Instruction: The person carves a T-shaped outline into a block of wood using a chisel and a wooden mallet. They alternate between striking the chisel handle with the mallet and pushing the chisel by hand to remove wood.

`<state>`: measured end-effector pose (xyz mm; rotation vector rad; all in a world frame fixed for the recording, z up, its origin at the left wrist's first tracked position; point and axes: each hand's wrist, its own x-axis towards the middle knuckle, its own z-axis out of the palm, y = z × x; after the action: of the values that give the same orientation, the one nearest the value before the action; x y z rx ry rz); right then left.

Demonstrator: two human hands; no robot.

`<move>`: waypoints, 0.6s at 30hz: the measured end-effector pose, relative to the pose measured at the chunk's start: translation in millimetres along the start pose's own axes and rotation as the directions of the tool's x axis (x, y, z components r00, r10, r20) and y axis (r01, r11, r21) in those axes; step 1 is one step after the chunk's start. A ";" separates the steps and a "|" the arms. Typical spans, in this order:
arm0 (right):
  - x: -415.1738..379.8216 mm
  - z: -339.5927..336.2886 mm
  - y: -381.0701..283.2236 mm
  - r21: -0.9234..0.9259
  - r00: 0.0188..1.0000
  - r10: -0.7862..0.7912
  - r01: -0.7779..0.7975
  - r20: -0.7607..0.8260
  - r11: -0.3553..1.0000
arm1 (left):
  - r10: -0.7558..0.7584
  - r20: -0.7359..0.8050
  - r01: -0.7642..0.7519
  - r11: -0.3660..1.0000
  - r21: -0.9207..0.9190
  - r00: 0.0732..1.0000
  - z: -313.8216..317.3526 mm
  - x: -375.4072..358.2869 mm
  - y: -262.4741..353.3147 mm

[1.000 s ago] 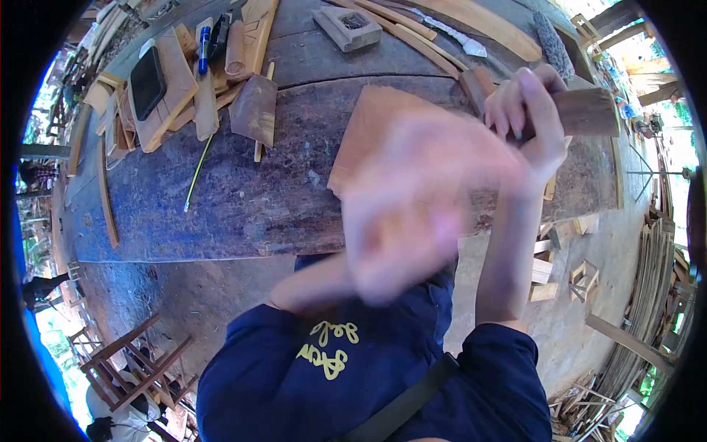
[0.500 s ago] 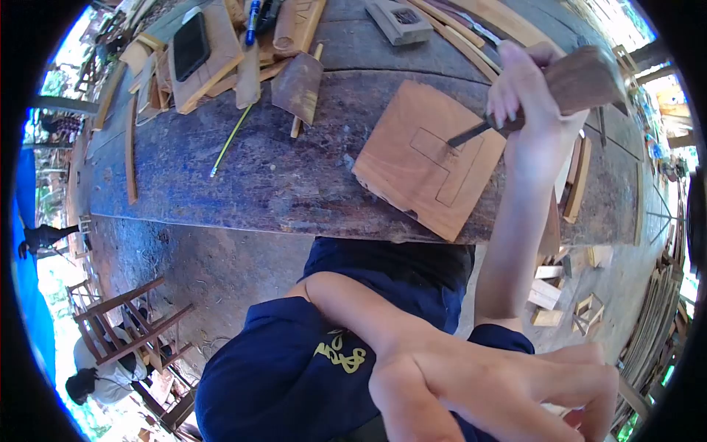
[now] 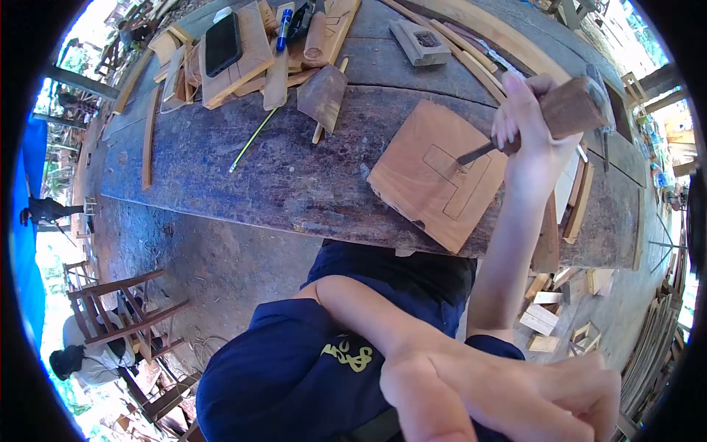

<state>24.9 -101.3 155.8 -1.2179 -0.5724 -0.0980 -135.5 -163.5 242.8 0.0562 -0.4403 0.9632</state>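
Note:
My right hand (image 3: 532, 110) is wrapped round the thick wooden handle of a chisel (image 3: 577, 108). The dark metal blade slants down to the left, its tip at the pencilled outline on a square wooden board (image 3: 412, 173). Small marks show in the wood beside the tip. My left hand (image 3: 508, 390) is raised close to the camera at the bottom right, away from the bench. Its thumb is spread from the bent fingers; nothing shows in it, though the fingertips are partly hidden or cut off.
The worn workbench (image 3: 221, 184) carries a phone (image 3: 223, 44), a blue marker (image 3: 284, 29), a yellow-green pencil (image 3: 250, 140), wood strips and a grey block with a hollow (image 3: 420, 42). Offcuts (image 3: 540, 318) lie on the floor at right. Another person (image 3: 92, 350) is beside a wooden frame (image 3: 129, 309).
The view has shifted, so the bench and board appear farther right and slightly lower. My right hand still grips the chisel at the outline. My left hand stays near the camera.

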 end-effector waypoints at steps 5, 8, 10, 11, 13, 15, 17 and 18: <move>-1.2 -7.2 -3.0 0.031 0.997 0.059 -0.058 -0.047 0.998 | -0.219 0.255 0.179 0.969 0.170 0.942 -43.7 34.1 20.5; -3.9 -10.3 -4.0 0.107 0.993 0.088 -0.079 -0.076 0.991 | -0.247 0.442 0.079 0.928 0.364 0.862 -88.0 64.2 24.3; -0.3 -7.4 -5.0 0.126 0.996 0.074 -0.068 -0.044 0.990 | -0.144 0.597 -0.393 0.628 0.671 0.789 -109.5 99.9 26.7; -3.8 -5.8 -9.1 0.118 0.998 -0.013 0.020 -0.058 0.993 | -0.228 0.659 -0.579 0.334 0.744 0.717 -116.9 121.0 31.3; -9.6 -11.6 -7.5 -0.035 0.989 -0.067 0.062 -0.131 0.997 | -0.260 0.533 -0.429 0.366 0.826 0.805 -107.7 134.7 3.1; -12.1 -10.4 0.2 0.270 0.979 0.051 0.004 -0.198 0.963 | -0.348 0.611 -0.517 0.329 0.790 0.711 -117.7 143.4 -22.1; -16.0 -12.7 6.3 0.542 0.954 0.196 -0.042 -0.229 0.839 | -0.443 0.657 -0.588 0.302 0.750 0.610 -119.6 156.4 -27.0; -17.9 -18.9 9.7 0.140 0.975 0.022 0.010 -0.222 0.990 | -0.626 0.562 -0.424 0.374 0.825 0.541 -117.8 163.5 -28.3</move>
<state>20.0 -119.0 135.0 -1.0546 -0.3722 -0.1844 7.1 -23.9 203.0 1.7593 -0.7100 0.8492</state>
